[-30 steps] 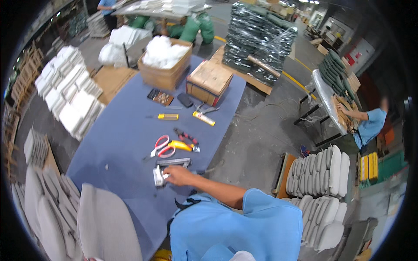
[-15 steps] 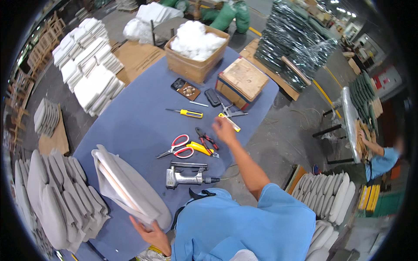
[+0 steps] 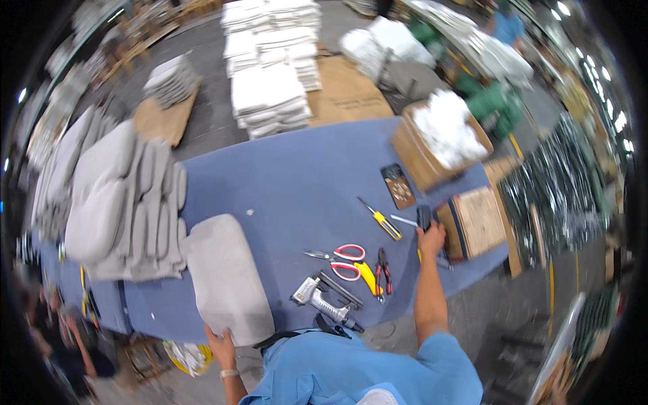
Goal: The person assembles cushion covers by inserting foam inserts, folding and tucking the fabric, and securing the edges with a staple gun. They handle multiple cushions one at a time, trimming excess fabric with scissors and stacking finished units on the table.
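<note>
A grey upholstered cushion lies smooth side up at the near left of the blue-covered table. My left hand has thumb and fingers closed on its near left corner. Out to the right, my right hand is closed around the near end of a black case, beside a wooden-topped box; its fingertips are partly hidden. Between the hands lie a staple gun, red-handled scissors, a yellow utility knife, red-and-black pliers and a yellow screwdriver.
Grey cushions are piled on the table's left. A carton of white stuffing stands at the far right, near a small tray of metal parts. White stacks stand beyond the table; wrapped dark goods stand right. People are at far left.
The cushion has turned from showing its open underside to its smooth face. My right hand has moved from the yellow-and-white piece to the black case. The view has swung left.
</note>
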`<move>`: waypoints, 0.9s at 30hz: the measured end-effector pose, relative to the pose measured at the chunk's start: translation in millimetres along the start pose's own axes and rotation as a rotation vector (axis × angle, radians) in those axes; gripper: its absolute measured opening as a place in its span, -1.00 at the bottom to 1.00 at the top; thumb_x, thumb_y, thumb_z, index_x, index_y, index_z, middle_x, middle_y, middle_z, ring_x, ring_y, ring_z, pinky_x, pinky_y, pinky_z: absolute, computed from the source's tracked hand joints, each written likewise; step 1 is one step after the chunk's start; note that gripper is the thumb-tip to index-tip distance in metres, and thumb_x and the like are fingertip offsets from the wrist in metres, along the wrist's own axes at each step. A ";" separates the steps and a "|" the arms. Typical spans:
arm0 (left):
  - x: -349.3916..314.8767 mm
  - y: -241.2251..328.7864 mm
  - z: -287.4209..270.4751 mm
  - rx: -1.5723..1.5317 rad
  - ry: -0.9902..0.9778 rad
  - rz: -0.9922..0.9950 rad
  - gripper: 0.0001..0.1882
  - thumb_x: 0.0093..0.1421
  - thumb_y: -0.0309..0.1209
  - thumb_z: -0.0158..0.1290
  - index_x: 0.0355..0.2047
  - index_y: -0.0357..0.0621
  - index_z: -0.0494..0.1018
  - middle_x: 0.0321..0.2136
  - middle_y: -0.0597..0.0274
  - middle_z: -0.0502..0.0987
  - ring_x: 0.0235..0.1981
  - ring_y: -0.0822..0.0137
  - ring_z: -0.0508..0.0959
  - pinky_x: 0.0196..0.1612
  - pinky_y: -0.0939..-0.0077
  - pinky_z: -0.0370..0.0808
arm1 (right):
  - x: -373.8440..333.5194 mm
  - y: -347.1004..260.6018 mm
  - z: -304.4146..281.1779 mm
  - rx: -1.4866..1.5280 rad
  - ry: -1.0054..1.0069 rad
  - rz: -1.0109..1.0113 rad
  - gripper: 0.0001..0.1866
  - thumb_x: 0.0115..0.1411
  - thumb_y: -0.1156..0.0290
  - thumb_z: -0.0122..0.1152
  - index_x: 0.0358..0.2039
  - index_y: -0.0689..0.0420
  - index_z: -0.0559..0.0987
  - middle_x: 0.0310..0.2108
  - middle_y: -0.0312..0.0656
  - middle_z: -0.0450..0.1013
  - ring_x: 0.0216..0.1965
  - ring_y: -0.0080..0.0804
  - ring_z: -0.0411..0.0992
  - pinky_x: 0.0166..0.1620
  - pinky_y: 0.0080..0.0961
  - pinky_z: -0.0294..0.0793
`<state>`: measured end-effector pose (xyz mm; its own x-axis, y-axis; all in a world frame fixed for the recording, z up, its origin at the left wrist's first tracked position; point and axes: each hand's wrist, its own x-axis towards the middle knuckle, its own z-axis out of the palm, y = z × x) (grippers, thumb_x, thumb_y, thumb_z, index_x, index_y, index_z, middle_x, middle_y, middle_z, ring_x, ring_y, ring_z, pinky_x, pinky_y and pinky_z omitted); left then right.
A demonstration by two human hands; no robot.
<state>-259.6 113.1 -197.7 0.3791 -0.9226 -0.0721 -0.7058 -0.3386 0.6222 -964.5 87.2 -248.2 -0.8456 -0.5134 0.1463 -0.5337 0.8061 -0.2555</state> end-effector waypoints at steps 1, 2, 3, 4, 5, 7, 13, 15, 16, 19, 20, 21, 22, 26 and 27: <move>0.6 4.9 9.9 0.054 0.131 0.135 -0.18 0.15 -0.52 0.21 0.39 -0.36 0.14 0.13 -0.16 0.48 0.14 -0.04 0.48 0.26 0.22 0.35 | -1.5 -5.0 -5.3 0.021 -0.037 -0.012 -0.33 0.08 0.13 0.50 0.15 0.16 0.53 0.12 0.11 0.43 0.16 0.11 0.40 0.15 -0.03 0.45; 2.5 32.1 10.8 0.036 0.126 0.110 -0.19 0.15 -0.51 0.20 0.39 -0.39 0.14 0.24 -0.20 0.38 0.27 -0.07 0.38 0.34 0.19 0.26 | -2.3 -6.3 -12.5 0.032 -0.072 -0.011 -0.33 0.09 0.14 0.50 0.15 0.16 0.53 0.13 0.10 0.42 0.15 0.12 0.41 0.15 -0.03 0.44; 6.1 67.5 6.6 0.021 0.104 0.096 -0.20 0.16 -0.50 0.20 0.38 -0.41 0.14 0.35 -0.23 0.27 0.39 -0.09 0.27 0.42 0.16 0.16 | -1.7 -0.3 -14.2 0.018 -0.062 -0.016 -0.34 0.10 0.16 0.49 0.16 0.17 0.52 0.11 0.10 0.43 0.13 0.14 0.41 0.15 -0.02 0.44; 6.2 96.0 0.6 0.008 0.109 0.158 -0.20 0.17 -0.50 0.20 0.38 -0.41 0.15 0.34 -0.22 0.29 0.39 -0.10 0.26 0.42 0.15 0.17 | -0.6 4.9 -14.2 0.009 -0.053 -0.016 -0.34 0.10 0.18 0.49 0.17 0.18 0.52 0.10 0.10 0.43 0.12 0.16 0.42 0.15 -0.01 0.44; 6.9 120.2 -5.9 -0.004 0.120 0.225 -0.21 0.17 -0.50 0.20 0.38 -0.41 0.15 0.33 -0.20 0.30 0.38 -0.11 0.26 0.42 0.13 0.17 | 0.1 2.4 -13.9 0.007 -0.041 -0.015 -0.35 0.11 0.20 0.48 0.17 0.18 0.51 0.08 0.09 0.44 0.10 0.18 0.42 0.15 0.00 0.43; 11.9 146.7 -18.1 -0.020 0.115 0.397 -0.25 0.22 -0.52 0.17 0.39 -0.39 0.15 0.32 -0.17 0.32 0.38 -0.08 0.28 0.38 0.14 0.26 | -11.5 -17.1 -37.7 0.213 0.021 -0.043 -0.39 0.15 0.29 0.44 0.19 0.22 0.50 0.04 0.05 0.48 0.03 0.07 0.49 0.11 -0.08 0.48; -0.2 278.3 -42.3 -0.751 -0.487 0.411 -0.27 0.30 -0.55 0.12 0.44 -0.25 0.13 0.32 -0.10 0.35 0.30 0.07 0.43 0.25 0.26 0.45 | -147.2 -156.4 -167.7 1.252 -0.407 -0.426 -0.35 0.13 0.51 0.45 0.25 0.28 0.46 0.05 -0.13 0.54 0.01 -0.37 0.51 0.09 -0.41 0.51; -15.5 307.0 -41.8 -0.900 -0.638 0.468 -0.26 0.30 -0.51 0.17 0.44 -0.23 0.13 0.31 -0.11 0.35 0.23 0.10 0.48 0.21 0.27 0.49 | -178.7 -187.7 -204.9 1.094 -0.254 -0.764 -0.29 -0.07 0.53 0.56 0.17 0.21 0.53 0.06 -0.03 0.54 0.07 -0.13 0.52 0.10 -0.30 0.51; -23.7 312.7 -38.9 -0.991 -0.697 0.445 -0.26 0.30 -0.51 0.18 0.44 -0.24 0.13 0.29 -0.10 0.37 0.20 0.13 0.50 0.20 0.27 0.50 | -188.5 -193.1 -216.6 1.087 -0.232 -0.821 -0.28 -0.10 0.55 0.57 0.15 0.20 0.54 0.06 -0.02 0.54 0.07 -0.09 0.52 0.10 -0.28 0.50; -30.0 314.9 -41.5 -1.139 -0.829 0.387 -0.26 0.29 -0.55 0.20 0.43 -0.27 0.15 0.22 -0.05 0.44 0.12 0.23 0.53 0.17 0.33 0.52 | -203.9 -204.8 -230.8 1.085 -0.142 -1.012 -0.27 -0.14 0.57 0.59 0.12 0.18 0.54 0.06 -0.03 0.54 0.08 -0.04 0.51 0.12 -0.25 0.50; -30.8 309.8 -39.0 -1.123 -0.866 0.366 -0.26 0.28 -0.59 0.19 0.42 -0.28 0.15 0.19 -0.03 0.46 0.11 0.28 0.53 0.16 0.38 0.51 | -207.4 -203.6 -232.3 1.071 -0.107 -1.073 -0.27 -0.15 0.58 0.60 0.12 0.18 0.54 0.07 -0.03 0.54 0.09 -0.03 0.51 0.12 -0.23 0.50; -31.5 305.1 -39.8 -1.106 -0.900 0.344 -0.26 0.27 -0.64 0.18 0.42 -0.29 0.16 0.16 0.00 0.49 0.10 0.33 0.53 0.16 0.42 0.51 | -211.3 -205.1 -230.9 1.093 -0.107 -1.100 -0.26 -0.15 0.58 0.60 0.12 0.19 0.53 0.07 -0.02 0.53 0.10 -0.03 0.51 0.15 -0.23 0.49; -31.1 298.9 -46.6 -1.112 -0.915 0.302 -0.27 0.26 -0.67 0.19 0.40 -0.33 0.17 0.12 0.03 0.50 0.08 0.36 0.54 0.15 0.45 0.51 | -214.5 -207.9 -228.4 1.115 -0.107 -1.127 -0.25 -0.15 0.59 0.61 0.13 0.20 0.52 0.08 -0.02 0.53 0.11 -0.04 0.50 0.18 -0.23 0.47; -34.7 274.4 -54.4 -1.077 -0.812 0.421 -0.27 0.23 -0.67 0.22 0.39 -0.34 0.20 0.11 0.02 0.51 0.07 0.39 0.54 0.14 0.46 0.52 | -235.4 -212.2 -227.5 1.131 -0.159 -1.066 -0.19 -0.15 0.58 0.62 0.17 0.20 0.49 0.15 0.01 0.50 0.19 -0.02 0.47 0.24 -0.19 0.44; -36.0 270.1 -56.9 -1.071 -0.802 0.425 -0.26 0.23 -0.67 0.22 0.38 -0.35 0.20 0.10 0.02 0.52 0.07 0.39 0.54 0.15 0.46 0.51 | -240.4 -215.0 -227.2 1.143 -0.154 -1.048 -0.19 -0.16 0.58 0.62 0.18 0.20 0.48 0.16 0.01 0.49 0.19 -0.03 0.46 0.25 -0.19 0.43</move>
<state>-429.9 65.3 17.3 -0.4423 -0.8936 0.0759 0.2513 -0.0423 0.9670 -649.4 104.2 -11.3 -0.0677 -0.7649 0.6406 -0.5091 -0.5257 -0.6815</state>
